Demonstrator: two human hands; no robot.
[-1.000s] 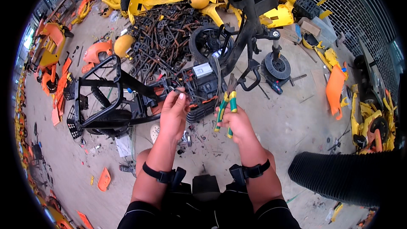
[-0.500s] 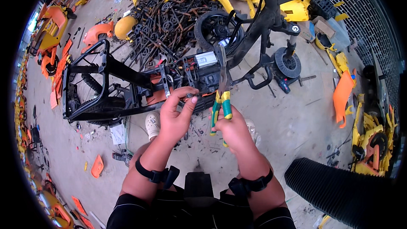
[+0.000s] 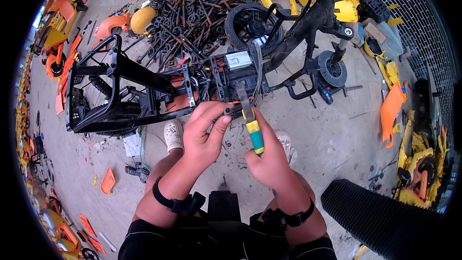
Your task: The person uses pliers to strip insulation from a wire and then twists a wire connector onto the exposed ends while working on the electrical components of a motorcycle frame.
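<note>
My right hand (image 3: pixel 270 156) is closed around a pair of pliers (image 3: pixel 256 137) with green and yellow handles, their dark metal jaws tilted up and away from me. Between the thumb and fingers of my left hand (image 3: pixel 203 130) I pinch a small dark metal piece (image 3: pixel 227 111), too small to tell its kind. The two hands are close together but apart. Just beyond them lies the black frame of a scooter or electric bike (image 3: pixel 144 79), with exposed wires and a silver box (image 3: pixel 238 60) in its middle.
Behind the frame rises a heap of rusty metal parts (image 3: pixel 185 19) beside a black wheel (image 3: pixel 254 26). A power drill (image 3: pixel 327 94) lies at the right, another (image 3: pixel 137 171) near my left foot. A black ribbed hose (image 3: pixel 370 212) reaches in at lower right. Orange and yellow panels line the sides.
The pliers have turned in my right hand, with their jaws now lower and tipped left. My left hand has shifted slightly right, still pinching the small piece.
</note>
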